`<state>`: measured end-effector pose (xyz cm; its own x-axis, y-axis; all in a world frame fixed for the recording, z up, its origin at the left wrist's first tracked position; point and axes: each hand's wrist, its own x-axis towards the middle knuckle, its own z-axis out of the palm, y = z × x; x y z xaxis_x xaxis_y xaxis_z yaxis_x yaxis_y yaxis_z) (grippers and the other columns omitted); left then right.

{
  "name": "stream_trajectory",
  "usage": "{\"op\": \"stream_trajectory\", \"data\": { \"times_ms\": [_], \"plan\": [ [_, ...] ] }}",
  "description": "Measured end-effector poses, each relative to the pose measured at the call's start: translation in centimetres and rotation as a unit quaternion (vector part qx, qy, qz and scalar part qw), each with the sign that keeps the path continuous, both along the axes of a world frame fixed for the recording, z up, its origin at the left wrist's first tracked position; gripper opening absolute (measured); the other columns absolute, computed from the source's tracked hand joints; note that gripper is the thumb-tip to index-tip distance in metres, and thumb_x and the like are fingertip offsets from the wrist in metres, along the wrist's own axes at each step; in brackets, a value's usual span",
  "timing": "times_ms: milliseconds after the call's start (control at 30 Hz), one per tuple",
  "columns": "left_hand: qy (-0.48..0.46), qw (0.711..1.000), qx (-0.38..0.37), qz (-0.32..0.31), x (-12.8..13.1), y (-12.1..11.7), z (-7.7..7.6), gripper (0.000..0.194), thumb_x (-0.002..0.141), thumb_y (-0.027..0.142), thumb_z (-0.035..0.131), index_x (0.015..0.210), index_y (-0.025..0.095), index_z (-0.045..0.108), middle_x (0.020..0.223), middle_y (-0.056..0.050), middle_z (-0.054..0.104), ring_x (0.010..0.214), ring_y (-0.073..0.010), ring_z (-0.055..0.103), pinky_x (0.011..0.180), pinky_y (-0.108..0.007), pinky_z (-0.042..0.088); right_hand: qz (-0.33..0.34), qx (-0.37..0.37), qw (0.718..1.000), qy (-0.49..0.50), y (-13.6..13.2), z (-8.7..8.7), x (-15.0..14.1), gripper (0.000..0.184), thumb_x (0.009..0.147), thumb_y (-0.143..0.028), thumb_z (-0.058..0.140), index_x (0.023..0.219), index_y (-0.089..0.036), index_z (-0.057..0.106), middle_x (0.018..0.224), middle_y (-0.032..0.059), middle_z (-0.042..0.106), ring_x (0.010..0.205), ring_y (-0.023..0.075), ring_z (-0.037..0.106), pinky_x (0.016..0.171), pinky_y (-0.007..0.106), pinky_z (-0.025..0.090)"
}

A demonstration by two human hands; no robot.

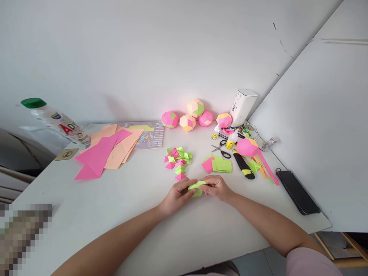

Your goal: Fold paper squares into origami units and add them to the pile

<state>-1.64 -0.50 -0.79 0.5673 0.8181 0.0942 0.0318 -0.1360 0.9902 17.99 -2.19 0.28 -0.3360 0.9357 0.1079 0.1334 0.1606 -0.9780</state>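
Observation:
Both my hands meet over the white table (pixel 120 207), near its front middle. My left hand (pixel 176 196) and my right hand (pixel 216 188) pinch a small folded green paper piece (pixel 196 188) between their fingertips. Just beyond them lies a heap of several small folded green and pink paper units (pixel 178 159). A short stack of green squares with a pink one (pixel 219 165) sits to the right of that heap.
Pink and orange paper sheets (pixel 107 153) and a printed booklet (pixel 149 134) lie at the left, near a green-capped bottle (pixel 54 119). Several paper balls (pixel 191 115), a white box (pixel 243 107), glue bottles (pixel 231 140), scissors (pixel 222 149), a cutter (pixel 243 165) and a phone (pixel 297 191) crowd the right.

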Motion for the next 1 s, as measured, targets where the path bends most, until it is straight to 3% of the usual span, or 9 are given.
{"op": "stream_trajectory", "data": {
  "times_ms": [167, 333, 467, 700, 867, 1000],
  "plan": [
    [0.07, 0.996, 0.054, -0.001, 0.0, -0.1, 0.4, 0.028, 0.086, 0.034, 0.047, 0.102, 0.019, 0.065, 0.077, -0.005, 0.056, 0.067, -0.0143, 0.05, 0.06, -0.025, 0.043, -0.025, 0.013, 1.0, -0.008, -0.2, 0.0, -0.1, 0.022, 0.08, -0.034, 0.06, 0.07, -0.015, 0.065, 0.062, 0.0004, 0.055, 0.05, 0.0091, 0.048, 0.044, 0.021, 0.038],
    [0.028, 0.999, 0.014, -0.006, 0.1, -0.3, 1.0, 0.028, 0.085, 0.033, 0.05, 0.106, 0.017, 0.06, 0.089, -0.008, 0.061, 0.077, -0.0167, 0.055, 0.066, -0.027, 0.045, -0.016, 0.015, 1.0, -0.014, -0.2, 0.1, -0.1, 0.026, 0.078, -0.035, 0.061, 0.064, -0.014, 0.061, 0.059, -0.0005, 0.052, 0.05, 0.009, 0.046, 0.045, 0.021, 0.037],
    [0.06, 0.997, 0.044, -0.021, 0.2, -0.3, 1.3, 0.028, 0.084, 0.033, 0.05, 0.105, 0.018, 0.063, 0.083, -0.007, 0.062, 0.073, -0.0166, 0.055, 0.064, -0.027, 0.045, -0.01, 0.012, 1.0, -0.018, -0.2, 0.2, -0.2, 0.027, 0.077, -0.036, 0.062, 0.061, -0.014, 0.058, 0.06, -0.0006, 0.05, 0.05, 0.0087, 0.045, 0.045, 0.021, 0.036],
    [0.045, 0.998, 0.011, -0.045, 0.1, -0.3, 1.5, 0.031, 0.085, 0.034, 0.048, 0.106, 0.018, 0.064, 0.088, -0.007, 0.065, 0.076, -0.0176, 0.057, 0.065, -0.027, 0.047, -0.018, -0.017, 1.0, 0.016, -0.2, -0.1, -0.2, 0.024, 0.073, -0.036, 0.067, 0.068, -0.016, 0.055, 0.059, -0.0028, 0.05, 0.051, 0.009, 0.047, 0.046, 0.022, 0.039],
    [0.032, 0.998, -0.005, -0.053, 0.1, -0.3, 1.7, 0.034, 0.083, 0.038, 0.05, 0.107, 0.017, 0.064, 0.08, -0.006, 0.066, 0.066, -0.0155, 0.054, 0.056, -0.024, 0.045, -0.046, -0.059, 0.996, 0.055, -0.2, -0.5, -0.2, 0.029, 0.068, -0.036, 0.072, 0.077, -0.017, 0.051, 0.064, -0.0032, 0.052, 0.053, 0.0094, 0.051, 0.046, 0.021, 0.044],
    [0.037, 0.998, -0.006, -0.06, 0.1, -0.3, 1.7, 0.034, 0.083, 0.038, 0.049, 0.105, 0.017, 0.065, 0.079, -0.005, 0.065, 0.062, -0.0139, 0.052, 0.053, -0.023, 0.042, -0.041, -0.049, 0.995, 0.072, -0.1, -0.5, -0.3, 0.028, 0.07, -0.034, 0.07, 0.087, -0.017, 0.056, 0.068, -0.0017, 0.054, 0.054, 0.0097, 0.052, 0.046, 0.021, 0.046]
  ]
}}
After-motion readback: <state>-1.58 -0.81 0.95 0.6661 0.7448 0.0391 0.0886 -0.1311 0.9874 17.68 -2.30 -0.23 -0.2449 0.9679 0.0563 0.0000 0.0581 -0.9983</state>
